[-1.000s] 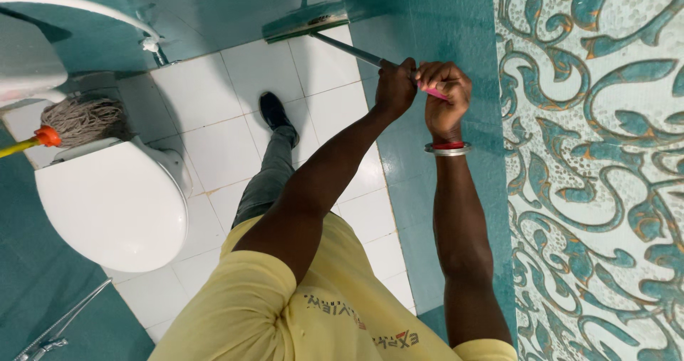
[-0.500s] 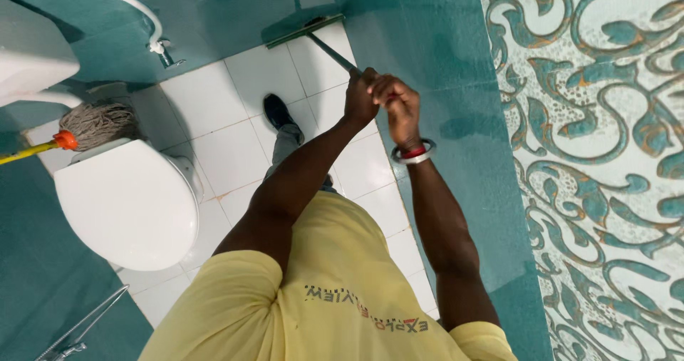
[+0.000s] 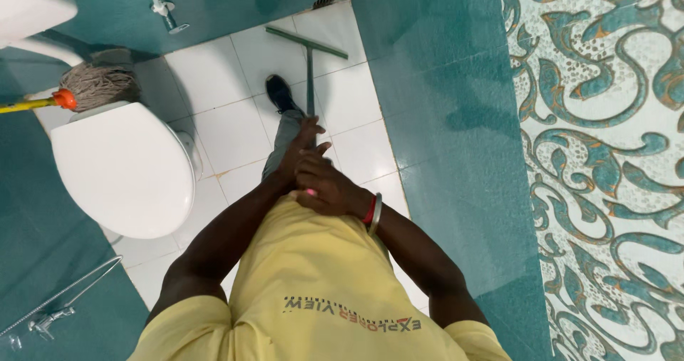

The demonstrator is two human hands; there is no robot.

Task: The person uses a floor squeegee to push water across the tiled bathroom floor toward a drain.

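Both my hands grip the handle of a floor squeegee [image 3: 309, 76]. My left hand [image 3: 298, 147] holds the metal shaft higher toward the blade; my right hand [image 3: 324, 185], with a red and silver bangle at the wrist, closes over the pink grip end close to my yellow shirt. The green blade [image 3: 305, 42] rests on the white floor tiles near the far teal wall, just beyond my black shoe [image 3: 280, 94]. The shaft runs almost straight from my hands to the blade.
A white toilet with shut lid [image 3: 121, 168] stands at the left. A string mop with orange collar and yellow handle [image 3: 85, 90] leans behind it. A teal tiled wall [image 3: 442, 119] with patterned tiles rises at the right. A metal spray hose [image 3: 57, 307] hangs lower left.
The squeegee blade came off the teal wall and down onto the white floor. Both hands dropped from in front of the wall to just in front of my chest.
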